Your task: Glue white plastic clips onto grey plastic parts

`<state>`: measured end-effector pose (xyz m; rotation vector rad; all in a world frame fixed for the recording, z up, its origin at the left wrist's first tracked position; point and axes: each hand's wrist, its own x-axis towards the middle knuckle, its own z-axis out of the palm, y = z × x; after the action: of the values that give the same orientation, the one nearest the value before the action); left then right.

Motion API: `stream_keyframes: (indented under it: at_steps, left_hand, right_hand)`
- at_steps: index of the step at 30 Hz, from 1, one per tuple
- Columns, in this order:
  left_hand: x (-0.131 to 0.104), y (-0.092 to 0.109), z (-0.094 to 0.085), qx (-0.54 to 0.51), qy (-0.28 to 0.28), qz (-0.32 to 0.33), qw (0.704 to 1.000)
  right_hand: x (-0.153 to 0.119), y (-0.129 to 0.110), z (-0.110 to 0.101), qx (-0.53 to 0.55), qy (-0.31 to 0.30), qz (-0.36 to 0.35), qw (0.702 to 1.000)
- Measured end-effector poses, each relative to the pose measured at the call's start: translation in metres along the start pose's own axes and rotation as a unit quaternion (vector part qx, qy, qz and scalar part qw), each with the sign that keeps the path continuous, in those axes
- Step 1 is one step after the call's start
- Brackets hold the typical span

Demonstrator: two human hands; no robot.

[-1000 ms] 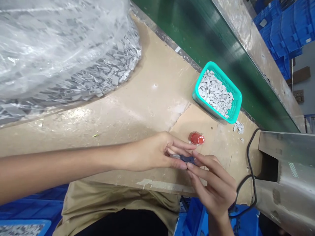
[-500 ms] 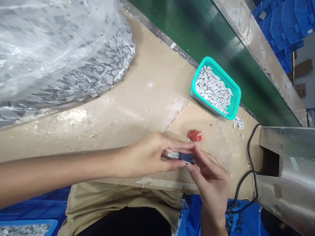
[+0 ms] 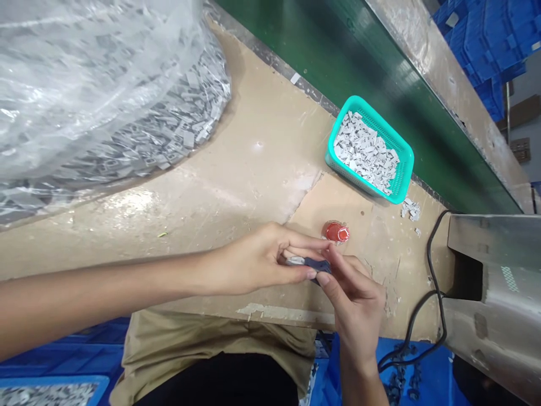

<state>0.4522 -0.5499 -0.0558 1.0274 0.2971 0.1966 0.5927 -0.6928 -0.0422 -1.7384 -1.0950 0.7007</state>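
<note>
Between my two hands, over the front part of the worktable, is a small dark blue plastic part with a light grey piece at its left end. My left hand pinches it between thumb and fingers from the left. From the right, my right hand grips the dark end with thumb and forefinger. The fingers hide some of the part, so its exact kind does not show. Just beyond my fingertips a small red-filled round container rests on the table.
A turquoise basket of small light grey pieces stands by the green conveyor belt. Loose pieces lie beside it. A big clear bag of grey pieces fills the left. A metal machine with a black cable is at right.
My right hand has shifted slightly left and turned a little, with both hands still on the dark blue part. The part is tilted somewhat differently.
</note>
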Motion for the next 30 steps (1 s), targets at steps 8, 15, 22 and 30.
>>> stream_keyframes:
  at_steps: [8, 15, 22, 30]
  left_hand:
    - [0.005, -0.001, -0.01, -0.078, -0.021, -0.042, 0.996]
    - [0.007, 0.0, -0.013, -0.127, -0.006, -0.02, 0.992]
    - [0.007, -0.002, -0.014, -0.064, 0.036, -0.009, 0.997]
    - [0.003, 0.005, -0.002, -0.071, 0.048, 0.054, 0.995]
  right_hand:
    - [0.005, 0.005, 0.004, 0.108, -0.011, 0.048, 0.993]
    - [0.007, -0.002, 0.013, 0.174, 0.059, 0.063, 0.981]
    - [0.003, -0.008, 0.023, 0.217, 0.085, 0.07, 0.97]
    - [-0.004, -0.013, 0.019, 0.167, 0.057, 0.077, 0.981]
